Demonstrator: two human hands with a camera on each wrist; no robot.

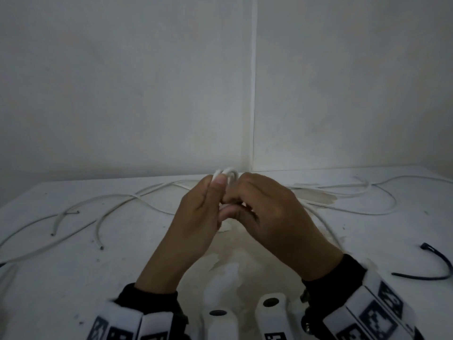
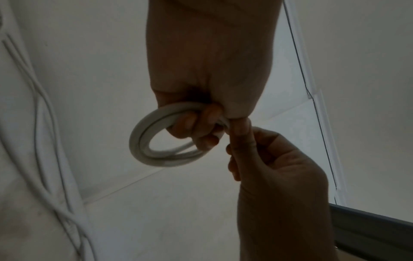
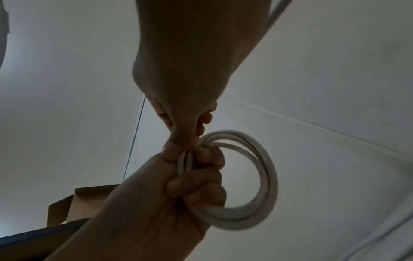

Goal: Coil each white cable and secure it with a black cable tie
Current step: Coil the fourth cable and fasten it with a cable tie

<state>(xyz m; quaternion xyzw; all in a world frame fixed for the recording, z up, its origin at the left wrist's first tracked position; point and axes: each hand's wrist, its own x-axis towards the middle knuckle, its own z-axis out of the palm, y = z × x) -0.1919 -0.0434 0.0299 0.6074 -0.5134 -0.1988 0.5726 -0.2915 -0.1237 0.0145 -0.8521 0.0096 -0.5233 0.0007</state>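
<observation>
- The left hand (image 1: 196,212) and right hand (image 1: 267,209) meet at the centre of the head view, raised above the bench (image 1: 73,278), with a small white coil (image 1: 226,174) peeking out above the fingertips.
- Left-hand fingers (image 2: 196,127) are curled through the coil and clench its turns against the palm; the coil hangs at centre left of the left wrist view.
- The right hand's thumb and fingers pinch the same coil where the turns bunch together, beside the left thumb; in the right wrist view a strand runs away at the upper right, though it is too dim to say whether it is this cable's tail.
- Progress: this looks like an early stage. One cable is wound into a few turns but carries no tie. Several loose white cables (image 1: 110,204) lie uncoiled at the left of the head view, more at the upper right.
- One black cable tie (image 1: 438,266) lies unused at the lower right edge of the head view, well apart from the hands.
- Only the head view shows the tie and the loose cables; only the wrist views show the coil's round shape and stacked turns, which the hands mostly hide from above.
- The right wrist view alone shows a brown cardboard box (image 3: 73,206) at lower left.
</observation>
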